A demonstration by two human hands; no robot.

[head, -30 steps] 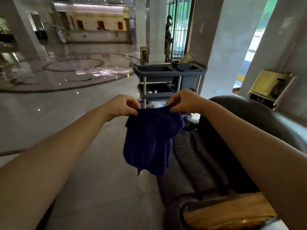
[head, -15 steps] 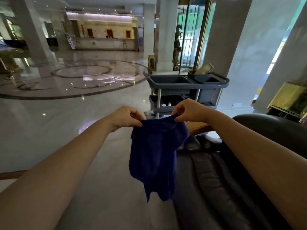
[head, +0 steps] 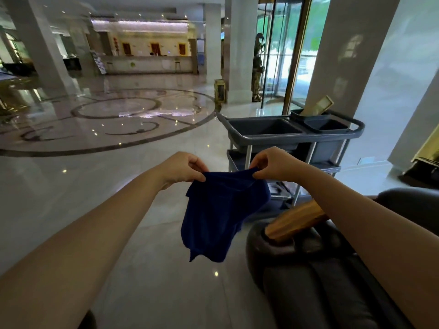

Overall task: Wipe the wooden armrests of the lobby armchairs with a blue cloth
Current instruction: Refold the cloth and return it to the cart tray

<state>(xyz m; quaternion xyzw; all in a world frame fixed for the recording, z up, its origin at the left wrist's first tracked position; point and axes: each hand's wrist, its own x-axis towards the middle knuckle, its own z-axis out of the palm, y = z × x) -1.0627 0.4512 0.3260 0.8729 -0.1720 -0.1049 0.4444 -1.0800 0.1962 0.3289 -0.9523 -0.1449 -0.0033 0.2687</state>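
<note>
My left hand and right hand are pinching the blue cloth by its top edge; a loose pinch risks dropping it before reaching the wooden armrest.

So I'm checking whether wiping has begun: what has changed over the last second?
Mostly the view lifted: the near wooden armrest dropped out of frame, and the far wooden armrest beside the grey cart came into sight. Nothing was taken up or released. The left hand and right hand still pinch the blue cloth by its top edge, hanging clear of the armchair.
</note>
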